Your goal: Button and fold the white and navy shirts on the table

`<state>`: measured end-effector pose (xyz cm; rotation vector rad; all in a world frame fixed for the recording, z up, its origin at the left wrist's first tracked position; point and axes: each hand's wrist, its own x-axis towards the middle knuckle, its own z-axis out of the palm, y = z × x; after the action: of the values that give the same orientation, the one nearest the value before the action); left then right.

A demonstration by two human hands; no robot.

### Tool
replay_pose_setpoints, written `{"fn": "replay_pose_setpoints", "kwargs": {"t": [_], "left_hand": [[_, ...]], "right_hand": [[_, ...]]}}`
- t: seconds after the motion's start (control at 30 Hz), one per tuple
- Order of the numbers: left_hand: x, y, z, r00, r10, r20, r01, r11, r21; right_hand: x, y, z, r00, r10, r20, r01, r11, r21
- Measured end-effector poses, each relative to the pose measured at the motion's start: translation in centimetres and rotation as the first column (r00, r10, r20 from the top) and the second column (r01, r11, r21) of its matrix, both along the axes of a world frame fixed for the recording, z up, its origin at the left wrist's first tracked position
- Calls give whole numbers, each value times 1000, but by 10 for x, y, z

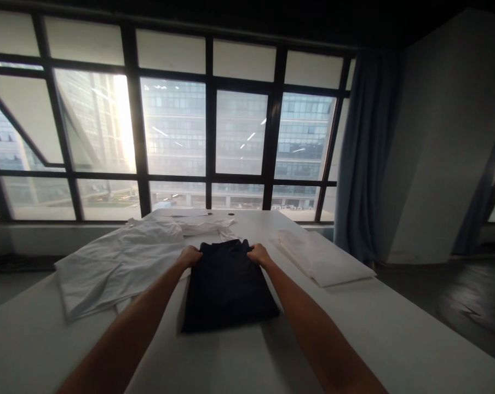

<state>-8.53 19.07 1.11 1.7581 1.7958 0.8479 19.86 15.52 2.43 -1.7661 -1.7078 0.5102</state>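
Note:
A dark navy folded garment (231,290), its exact kind unclear, is held in front of me over the white table. My left hand (190,255) pinches its far left corner, and my right hand (258,255) grips the far right corner. Both sets of fingers are closed on the cloth. The garment's near edge seems slightly raised, with a shadow under it. To the left, close to my left forearm, a white shirt-like garment (120,262) lies spread out and wrinkled. Right of my right hand rests a folded white cloth or sheet (325,257).
The white table (395,334) reaches toward large dark-framed windows (173,131). Two small dark holes sit near its far edge. A blue curtain (362,158) hangs beside a pale pillar (432,148) on the right.

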Motion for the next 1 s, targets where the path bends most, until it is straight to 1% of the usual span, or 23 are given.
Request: {"fn": "replay_pose_setpoints", "kwargs": {"t": [0.1, 0.17, 0.23, 0.3, 0.37, 0.4, 0.47, 0.53, 0.6, 0.63, 0.7, 0.8, 0.87, 0.93, 1.0], "left_hand": [[-1, 9, 4, 999, 7, 35, -11, 994, 106], [-3, 12, 2, 999, 27, 38, -32, 986, 162], [-6, 11, -4, 998, 57, 10, -57, 983, 173], [-8, 7, -12, 996, 84, -34, -77, 984, 161], [-9, 1, -17, 993, 99, -70, -87, 984, 157], [-10, -4, -19, 992, 102, -79, -89, 984, 155], [-10, -17, -17, 989, 92, -114, -73, 984, 162], [-10, -39, -13, 979, 48, -200, -6, 978, 208], [-8, -69, -8, 951, -49, -304, 137, 951, 277], [-7, -87, -6, 932, -116, -342, 226, 926, 303], [-1, -122, -4, 890, -270, -367, 391, 867, 310], [10, -167, -5, 802, -463, -377, 570, 782, 251], [17, -188, -9, 742, -528, -413, 640, 741, 204], [21, -200, -13, 700, -542, -465, 670, 723, 166], [22, -204, -17, 677, -532, -509, 673, 728, 134]], "right_hand": [[-3, 14, 1, 998, -37, -42, 41, 992, 117], [-4, 20, 0, 998, -60, -34, 65, 982, 177], [-5, 23, -5, 993, -113, 32, 106, 979, 172], [-7, 23, -10, 981, -146, 130, 132, 985, 112], [-8, 17, -15, 970, -117, 214, 107, 992, 61], [-7, 11, -17, 965, -93, 247, 80, 995, 61], [-2, -6, -17, 953, -64, 296, 31, 993, 114], [5, -29, -14, 947, -51, 317, 3, 989, 149], [13, -56, -10, 955, -5, 298, -29, 993, 112], [17, -70, -7, 960, 33, 279, -58, 995, 83], [24, -96, -3, 966, 123, 229, -133, 991, 27], [33, -127, 1, 962, 261, 80, -254, 963, -94], [37, -140, 2, 941, 333, -52, -337, 929, -152], [39, -148, 2, 917, 379, -126, -393, 911, -124], [40, -152, 2, 902, 406, -148, -420, 904, -76]]}}
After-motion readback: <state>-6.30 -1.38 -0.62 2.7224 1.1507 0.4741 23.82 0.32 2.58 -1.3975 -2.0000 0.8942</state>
